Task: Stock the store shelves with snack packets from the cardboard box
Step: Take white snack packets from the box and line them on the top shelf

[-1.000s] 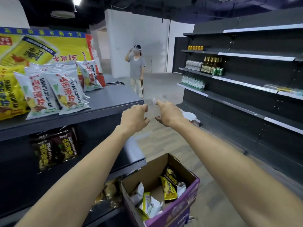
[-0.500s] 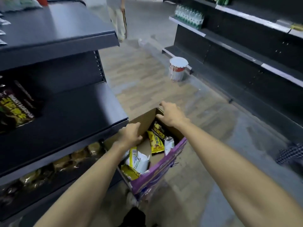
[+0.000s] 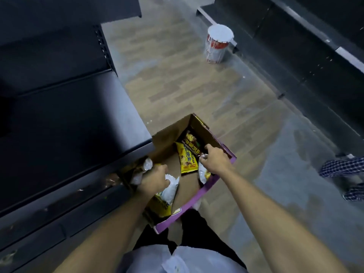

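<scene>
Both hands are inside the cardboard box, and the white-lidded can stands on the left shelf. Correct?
Not quite. In the head view the can stands on the floor, near the right shelving. The left hand and right hand are indeed inside the cardboard box.

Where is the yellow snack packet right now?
Head view, lower centre: the yellow packet lies inside the cardboard box, just left of the right hand and beyond the left hand.

Box point(image 3: 169, 139): one. Bucket point(image 3: 218, 43): one. Left hand point(image 3: 154, 179), right hand point(image 3: 215, 160): two.
</scene>
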### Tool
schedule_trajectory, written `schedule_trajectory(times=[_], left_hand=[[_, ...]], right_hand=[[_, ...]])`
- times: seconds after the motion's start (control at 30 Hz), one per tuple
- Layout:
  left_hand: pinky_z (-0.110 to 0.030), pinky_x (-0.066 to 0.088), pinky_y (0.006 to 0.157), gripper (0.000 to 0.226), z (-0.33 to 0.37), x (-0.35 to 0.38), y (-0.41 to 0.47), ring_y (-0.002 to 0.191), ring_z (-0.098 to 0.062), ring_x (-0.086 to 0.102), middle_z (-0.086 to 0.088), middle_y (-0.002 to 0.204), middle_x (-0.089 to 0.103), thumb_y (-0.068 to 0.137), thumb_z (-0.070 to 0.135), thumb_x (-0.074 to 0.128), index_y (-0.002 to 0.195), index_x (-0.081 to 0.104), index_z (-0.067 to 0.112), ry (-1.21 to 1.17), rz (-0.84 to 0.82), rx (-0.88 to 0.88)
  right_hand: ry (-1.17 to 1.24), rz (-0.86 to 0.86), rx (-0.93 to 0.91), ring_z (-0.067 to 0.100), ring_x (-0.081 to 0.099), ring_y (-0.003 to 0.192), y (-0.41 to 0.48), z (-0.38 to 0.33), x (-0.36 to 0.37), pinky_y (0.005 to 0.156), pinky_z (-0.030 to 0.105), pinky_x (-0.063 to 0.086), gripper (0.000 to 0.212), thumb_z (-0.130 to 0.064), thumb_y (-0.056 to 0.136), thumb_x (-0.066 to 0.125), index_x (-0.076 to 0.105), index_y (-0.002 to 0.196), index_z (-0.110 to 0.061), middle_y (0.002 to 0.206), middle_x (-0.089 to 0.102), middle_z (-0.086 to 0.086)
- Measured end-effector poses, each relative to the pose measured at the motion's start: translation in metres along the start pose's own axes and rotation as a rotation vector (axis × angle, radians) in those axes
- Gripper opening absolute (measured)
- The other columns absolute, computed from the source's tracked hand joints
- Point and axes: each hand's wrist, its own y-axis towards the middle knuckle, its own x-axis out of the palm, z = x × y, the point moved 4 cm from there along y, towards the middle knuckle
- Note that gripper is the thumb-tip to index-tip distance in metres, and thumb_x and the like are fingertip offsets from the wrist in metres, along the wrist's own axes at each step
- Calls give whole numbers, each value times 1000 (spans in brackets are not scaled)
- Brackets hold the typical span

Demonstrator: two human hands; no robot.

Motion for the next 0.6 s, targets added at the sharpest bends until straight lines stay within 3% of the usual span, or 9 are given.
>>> schedule_trajectory(times=[0.17,0.43,0.6], left_hand=[[-28,48,75,22,-12,26,10,95,-27,63,-6,107,63,85,26,63,104,54,20,-50,-61,-160],[-35,50,92,45,-28,60,-2,114,-32,59,-13,125,57,82,19,63,125,52,15,-64,-62,-508],[-34,50,90,49,-17,79,10,111,-31,59,-12,123,58,79,16,69,126,56,15,-163,-56,-553]], right_hand=[[-68,-97,-58,39,57,111,27,3,17,83,40,47,61,-32,92,59,31,146,-22,126,52,15],[-224,-321,-224,38,57,112,69,4,48,88,44,48,64,-31,91,65,33,145,-19,129,51,16],[-355,-389,-360,36,56,117,81,-3,61,93,43,48,61,-18,91,60,34,145,-18,130,54,16]])
